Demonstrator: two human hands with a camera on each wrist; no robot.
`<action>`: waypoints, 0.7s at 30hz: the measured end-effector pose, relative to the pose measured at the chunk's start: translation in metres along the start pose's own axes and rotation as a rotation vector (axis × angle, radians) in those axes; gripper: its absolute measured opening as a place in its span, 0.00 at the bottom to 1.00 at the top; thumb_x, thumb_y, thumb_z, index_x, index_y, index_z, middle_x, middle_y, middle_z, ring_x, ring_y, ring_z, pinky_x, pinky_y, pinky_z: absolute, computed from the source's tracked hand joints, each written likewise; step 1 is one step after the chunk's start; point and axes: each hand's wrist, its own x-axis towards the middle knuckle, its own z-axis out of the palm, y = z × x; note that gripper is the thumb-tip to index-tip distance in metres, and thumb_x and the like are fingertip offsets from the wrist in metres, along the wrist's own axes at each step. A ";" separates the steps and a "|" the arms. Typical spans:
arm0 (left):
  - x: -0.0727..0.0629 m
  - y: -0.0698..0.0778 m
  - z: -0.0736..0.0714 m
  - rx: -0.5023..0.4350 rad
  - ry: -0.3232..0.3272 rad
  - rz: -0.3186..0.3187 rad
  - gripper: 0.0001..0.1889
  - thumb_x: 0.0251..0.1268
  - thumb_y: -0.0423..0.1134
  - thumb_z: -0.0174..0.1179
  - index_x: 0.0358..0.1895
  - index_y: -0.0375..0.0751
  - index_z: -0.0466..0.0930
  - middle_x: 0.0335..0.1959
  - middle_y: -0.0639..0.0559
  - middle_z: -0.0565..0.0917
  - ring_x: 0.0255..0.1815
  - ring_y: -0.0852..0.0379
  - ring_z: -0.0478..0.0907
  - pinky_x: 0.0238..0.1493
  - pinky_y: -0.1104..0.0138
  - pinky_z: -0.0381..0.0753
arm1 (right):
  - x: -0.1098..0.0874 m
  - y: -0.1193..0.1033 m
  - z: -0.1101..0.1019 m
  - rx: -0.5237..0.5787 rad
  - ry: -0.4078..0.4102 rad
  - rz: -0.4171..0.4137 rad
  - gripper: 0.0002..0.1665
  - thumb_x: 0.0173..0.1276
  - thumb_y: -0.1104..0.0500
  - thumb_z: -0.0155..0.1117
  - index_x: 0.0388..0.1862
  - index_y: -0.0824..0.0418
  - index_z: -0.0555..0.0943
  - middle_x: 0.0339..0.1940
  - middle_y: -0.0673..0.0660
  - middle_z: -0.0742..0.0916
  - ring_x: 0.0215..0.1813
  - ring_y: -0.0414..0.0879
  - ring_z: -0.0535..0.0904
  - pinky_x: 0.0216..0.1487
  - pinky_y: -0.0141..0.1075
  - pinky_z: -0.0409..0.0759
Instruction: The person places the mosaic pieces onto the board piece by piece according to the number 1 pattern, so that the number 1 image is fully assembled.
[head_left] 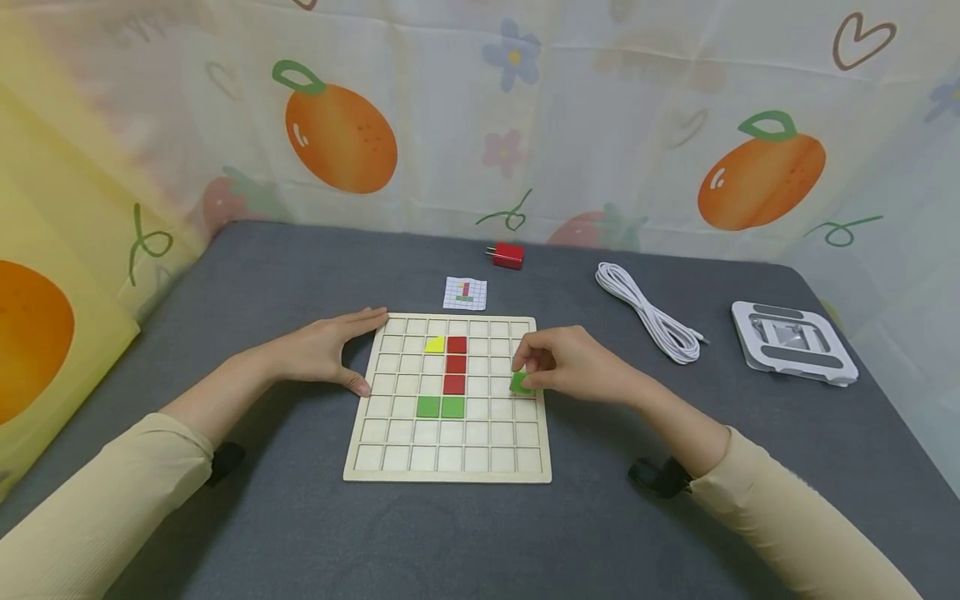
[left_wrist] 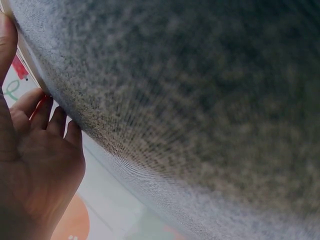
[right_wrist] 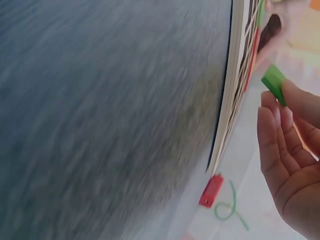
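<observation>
A wooden grid board (head_left: 450, 477) lies flat on the table. In its cells sit one yellow triangular tile (head_left: 435, 345), a column of three red tiles (head_left: 456, 364) and two green tiles (head_left: 440, 407) side by side. My left hand (head_left: 318, 348) rests at the board's left edge, thumb and fingers spread, the fingertips at the upper corner. Between thumb and fingers my right hand (head_left: 573, 360) pinches another green tile (right_wrist: 273, 81), held over the board's right side. The right wrist view shows that tile tilted and raised off the board.
Behind the board lies a small paper card (head_left: 465, 294) with a coloured grid pattern. A red plug adapter (head_left: 507, 256) is farther back. To the right are a coiled white cable (head_left: 648, 312) and a white-and-grey flat device (head_left: 795, 342). A printed curtain (head_left: 450, 108) hangs behind the table.
</observation>
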 end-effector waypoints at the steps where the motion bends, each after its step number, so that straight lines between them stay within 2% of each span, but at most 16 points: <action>1: 0.000 0.000 0.000 0.002 0.002 0.004 0.62 0.41 0.63 0.76 0.79 0.42 0.52 0.81 0.39 0.52 0.82 0.36 0.48 0.75 0.39 0.56 | 0.002 -0.002 0.002 0.011 -0.003 -0.002 0.07 0.62 0.63 0.71 0.37 0.52 0.83 0.26 0.48 0.83 0.30 0.39 0.75 0.32 0.30 0.72; 6: 0.002 -0.002 0.001 0.009 0.002 -0.003 0.62 0.41 0.63 0.76 0.79 0.43 0.51 0.82 0.41 0.52 0.82 0.38 0.48 0.75 0.40 0.56 | 0.012 -0.010 0.013 0.033 -0.028 -0.017 0.08 0.62 0.64 0.69 0.37 0.52 0.84 0.26 0.48 0.83 0.32 0.39 0.75 0.33 0.28 0.72; 13: 0.002 -0.002 0.001 0.004 0.002 -0.001 0.62 0.41 0.63 0.76 0.79 0.42 0.51 0.82 0.40 0.52 0.82 0.37 0.48 0.75 0.39 0.55 | 0.021 -0.021 0.021 0.005 -0.055 -0.071 0.05 0.63 0.64 0.69 0.37 0.54 0.84 0.26 0.47 0.84 0.33 0.37 0.76 0.37 0.27 0.74; 21: 0.001 -0.002 0.001 0.008 0.003 -0.001 0.62 0.41 0.63 0.76 0.79 0.43 0.52 0.82 0.41 0.52 0.82 0.37 0.48 0.75 0.39 0.55 | 0.027 -0.026 0.029 -0.027 -0.072 -0.107 0.06 0.62 0.66 0.67 0.35 0.56 0.84 0.25 0.47 0.84 0.30 0.35 0.75 0.36 0.26 0.74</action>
